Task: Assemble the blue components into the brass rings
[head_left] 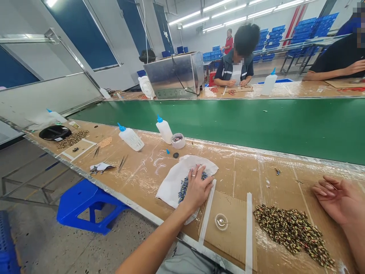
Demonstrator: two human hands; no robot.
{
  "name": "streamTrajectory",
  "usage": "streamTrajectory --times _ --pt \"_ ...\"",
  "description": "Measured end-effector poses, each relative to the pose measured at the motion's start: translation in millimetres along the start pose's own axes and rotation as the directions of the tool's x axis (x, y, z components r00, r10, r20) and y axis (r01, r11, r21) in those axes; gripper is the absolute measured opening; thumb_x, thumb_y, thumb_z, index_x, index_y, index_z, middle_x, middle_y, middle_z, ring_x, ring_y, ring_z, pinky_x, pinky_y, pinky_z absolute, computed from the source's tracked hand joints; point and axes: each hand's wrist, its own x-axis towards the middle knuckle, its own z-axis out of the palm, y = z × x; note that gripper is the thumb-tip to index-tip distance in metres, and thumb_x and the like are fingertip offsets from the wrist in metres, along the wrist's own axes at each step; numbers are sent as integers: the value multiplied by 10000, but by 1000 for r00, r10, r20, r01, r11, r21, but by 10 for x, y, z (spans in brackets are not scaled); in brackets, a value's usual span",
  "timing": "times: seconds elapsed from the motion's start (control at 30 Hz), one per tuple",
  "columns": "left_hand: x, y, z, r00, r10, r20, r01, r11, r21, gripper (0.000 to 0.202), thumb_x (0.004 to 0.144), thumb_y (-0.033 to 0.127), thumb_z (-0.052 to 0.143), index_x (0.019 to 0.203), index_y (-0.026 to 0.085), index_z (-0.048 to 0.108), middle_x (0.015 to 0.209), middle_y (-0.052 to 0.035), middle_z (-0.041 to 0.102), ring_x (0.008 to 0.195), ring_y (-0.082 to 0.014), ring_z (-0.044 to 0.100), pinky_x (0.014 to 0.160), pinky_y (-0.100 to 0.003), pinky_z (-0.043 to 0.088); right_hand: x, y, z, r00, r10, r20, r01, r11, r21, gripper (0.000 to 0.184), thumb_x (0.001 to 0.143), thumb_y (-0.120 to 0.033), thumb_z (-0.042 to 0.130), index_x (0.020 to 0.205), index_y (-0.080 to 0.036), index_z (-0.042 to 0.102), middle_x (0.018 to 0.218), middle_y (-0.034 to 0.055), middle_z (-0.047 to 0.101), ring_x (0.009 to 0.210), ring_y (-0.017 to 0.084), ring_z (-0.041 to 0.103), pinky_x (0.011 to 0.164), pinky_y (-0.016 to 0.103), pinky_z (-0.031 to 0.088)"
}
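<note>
Small, blue, pale-flecked pieces (183,189) lie heaped on a white, soft-looking sheet (170,185) on the brown worktop (225,167). Your left hand (197,184) rests over them, fingers spread; your right hand (336,196) curls loosely, its grip unclear.

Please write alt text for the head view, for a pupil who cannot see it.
The left hand lies over small blue pieces on a white cloth; the right hand is beside a pile of dark patterned pieces. Between the piles, a small cup sits on taped cardboard. Co-workers are beyond a green belt.
</note>
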Motion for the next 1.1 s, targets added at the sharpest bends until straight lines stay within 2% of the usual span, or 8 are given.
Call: streamTrajectory --times 0.1,0.2,0.3,0.47,0.7,0.8,0.9,1.1 --pt "74 -7 25 1000 20 21 -20 1000 1 83 899 252 651 936 252 725 1414 -83 499 1431 -326 319 1178 -586 235 57 36 -64 986 87 142 -92 995 31 362 622 -474 867 645 -176 663 649 -40 291 535 89 238 470 277 158" --pt "116 -20 17 999 5 37 -5 1000 14 48 882 205 664 908 222 700 1382 -92 521 1375 -321 401 1143 -577 294 117 72 -106 978 97 184 -110 992 59 366 607 -477 886 666 -180 680 656 -46 274 535 83 234 479 296 120" --pt "123 -38 -12 999 -15 38 14 1000 20 45 889 174 641 893 194 681 1354 -109 535 1251 -304 520 1071 -572 374 161 97 -130 975 100 197 -118 990 80 348 630 -469 879 670 -179 691 650 -47 276 531 75 248 487 308 99" --pt "92 -80 -69 1000 -24 10 24 999 34 82 877 124 631 844 181 680 1313 -103 565 1374 -323 396 1136 -573 297 186 101 -163 969 113 219 -138 985 102 262 700 -380 849 694 -167 697 638 -42 310 530 58 281 489 316 98" --pt "4 -209 -165 997 -70 -45 72 997 37 87 881 129 633 839 185 683 1245 -98 608 1252 -310 496 1091 -550 353 209 111 -172 965 122 230 -152 982 116 239 708 -352 837 709 -157 699 634 -43 323 529 53 284 481 304 116" --pt "1 -214 -195 997 -63 -52 65 997 29 81 885 141 635 850 193 685 1250 -92 606 1318 -311 444 1098 -515 360 205 114 -163 967 117 226 -144 984 109 258 677 -375 859 699 -171 702 633 -42 318 527 60 266 469 298 125" --pt "36 -152 -182 999 -41 -3 41 998 53 24 876 191 668 867 204 687 1294 -77 588 1365 -306 404 1125 -488 346 191 107 -152 968 111 224 -136 986 99 269 668 -395 863 691 -182 701 626 -36 314 528 75 257 447 295 144" --pt "120 -42 -104 991 -104 85 89 983 160 58 856 223 694 900 187 680 1310 -108 582 1173 -320 557 1070 -541 380 147 75 -117 966 125 226 -153 982 113 286 652 -375 877 711 -173 683 636 -37 322 523 79 285 412 272 206"
